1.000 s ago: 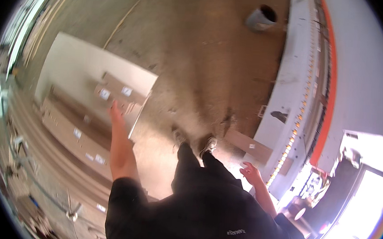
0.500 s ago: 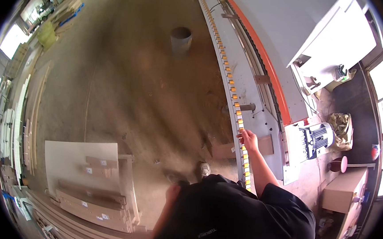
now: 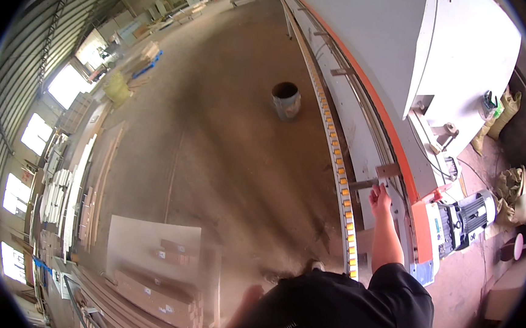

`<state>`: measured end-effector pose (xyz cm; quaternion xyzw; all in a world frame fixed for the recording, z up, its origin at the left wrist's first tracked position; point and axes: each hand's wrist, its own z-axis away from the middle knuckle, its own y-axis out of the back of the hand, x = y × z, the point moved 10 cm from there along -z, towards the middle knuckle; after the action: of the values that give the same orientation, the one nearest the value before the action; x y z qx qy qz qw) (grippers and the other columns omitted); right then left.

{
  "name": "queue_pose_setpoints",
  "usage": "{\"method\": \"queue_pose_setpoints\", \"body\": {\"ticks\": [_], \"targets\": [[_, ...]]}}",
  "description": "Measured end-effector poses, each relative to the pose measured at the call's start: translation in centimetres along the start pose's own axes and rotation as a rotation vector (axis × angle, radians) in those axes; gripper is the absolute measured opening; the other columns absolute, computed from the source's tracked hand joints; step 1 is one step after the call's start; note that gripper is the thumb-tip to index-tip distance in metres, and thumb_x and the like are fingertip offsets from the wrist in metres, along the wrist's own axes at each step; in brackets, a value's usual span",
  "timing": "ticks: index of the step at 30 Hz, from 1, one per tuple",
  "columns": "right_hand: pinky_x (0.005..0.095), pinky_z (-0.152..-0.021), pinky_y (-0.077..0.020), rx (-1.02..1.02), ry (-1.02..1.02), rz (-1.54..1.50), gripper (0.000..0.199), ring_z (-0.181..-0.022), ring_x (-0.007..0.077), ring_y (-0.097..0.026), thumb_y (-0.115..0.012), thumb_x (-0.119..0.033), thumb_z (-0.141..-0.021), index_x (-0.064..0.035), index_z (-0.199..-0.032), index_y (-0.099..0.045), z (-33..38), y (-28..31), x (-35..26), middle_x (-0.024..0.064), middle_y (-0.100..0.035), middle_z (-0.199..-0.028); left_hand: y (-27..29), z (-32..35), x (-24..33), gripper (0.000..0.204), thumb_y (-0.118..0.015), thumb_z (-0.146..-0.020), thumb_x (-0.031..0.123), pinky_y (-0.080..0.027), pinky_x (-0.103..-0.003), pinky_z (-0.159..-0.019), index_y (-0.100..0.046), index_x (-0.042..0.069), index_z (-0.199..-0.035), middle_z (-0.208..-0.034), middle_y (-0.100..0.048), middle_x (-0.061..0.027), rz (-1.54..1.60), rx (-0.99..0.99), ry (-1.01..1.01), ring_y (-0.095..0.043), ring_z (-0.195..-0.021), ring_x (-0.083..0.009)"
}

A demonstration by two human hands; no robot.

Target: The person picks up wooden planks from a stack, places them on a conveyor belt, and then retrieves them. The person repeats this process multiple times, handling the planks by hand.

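Note:
My right hand [image 3: 381,198] reaches forward over the grey machine bed [image 3: 369,130], its fingers curled together. It is close to a brown block [image 3: 388,170] on the bed's rail and the end of a dark bar [image 3: 362,184]. Whether it touches either, or has anything small between the fingers, I cannot make out. Left of it runs a rail of yellow rollers [image 3: 345,203]. A brown panel [image 3: 364,239] shows below the hand, beside that rail. My left hand [image 3: 252,294] hangs low at my side, blurred, its fingers unclear.
An orange strip [image 3: 366,80] runs along the machine, with a motor [image 3: 468,215] at its near end. A bucket [image 3: 287,102] stands on the floor. At lower left lies a white board [image 3: 147,244] near stacked brown panels [image 3: 156,293]. Sacks [image 3: 511,187] sit at right.
My right hand has left the yellow roller rail and moved right, over the machine bed to near the brown block. The view has tilted up, showing more of the hall. My left hand stays low.

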<state>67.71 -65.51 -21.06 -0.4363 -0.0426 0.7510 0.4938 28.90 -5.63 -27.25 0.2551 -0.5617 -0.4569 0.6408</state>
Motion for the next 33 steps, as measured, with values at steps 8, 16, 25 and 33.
{"method": "queue_pose_setpoints", "body": {"ticks": [8,16,25,33], "targets": [[0.0254,-0.057,-0.0492,0.042,0.088,-0.185,0.028,-0.065,0.0095,-0.061,-0.068,-0.038,-0.1,-0.0105,-0.103,-0.067,-1.7,4.0,0.9,-0.0007,-0.07,-0.082,-0.9,1.3,2.7,0.023,-0.061,-0.095,0.024,-0.051,-0.049,-0.091,-0.067,0.005,-0.107,-0.105,-0.069,-0.0168,0.121,-0.179,0.33,-0.064,-0.101,-0.0366],[0.0204,-0.054,-0.0459,0.139,0.225,-0.178,0.026,-0.066,0.0033,-0.058,-0.068,-0.043,-0.099,-0.02,-0.108,-0.062,4.0,9.3,-0.4,-0.0063,-0.066,-0.085,-0.6,-2.1,1.3,0.029,-0.059,-0.1,0.027,-0.051,-0.046,-0.095,-0.066,0.005,-0.118,-0.113,-0.07,-0.0141,0.224,-0.179,0.297,-0.065,-0.107,-0.0318],[0.023,-0.044,-0.0391,-0.08,0.096,0.076,0.025,-0.049,0.007,-0.049,-0.066,-0.035,-0.101,-0.011,-0.098,-0.062,15.3,5.3,7.9,0.0025,-0.065,-0.077,-2.9,-10.1,0.0,0.036,-0.056,-0.105,0.03,-0.051,-0.042,-0.098,-0.065,0.006,-0.129,-0.121,-0.071,-0.0109,0.72,-0.087,0.109,-0.066,-0.113,-0.0264],[0.0261,-0.069,-0.0507,-0.966,-0.108,0.747,0.034,-0.075,0.0092,-0.063,-0.068,-0.037,-0.101,-0.0061,-0.115,-0.071,31.7,-6.5,15.2,0.0016,-0.071,-0.091,13.5,-17.3,21.9,0.034,-0.058,-0.107,0.026,-0.054,-0.031,-0.086,-0.058,0.002,-0.131,-0.113,-0.07,-0.0052,1.221,0.061,0.015,-0.066,-0.1,-0.0131]]}}
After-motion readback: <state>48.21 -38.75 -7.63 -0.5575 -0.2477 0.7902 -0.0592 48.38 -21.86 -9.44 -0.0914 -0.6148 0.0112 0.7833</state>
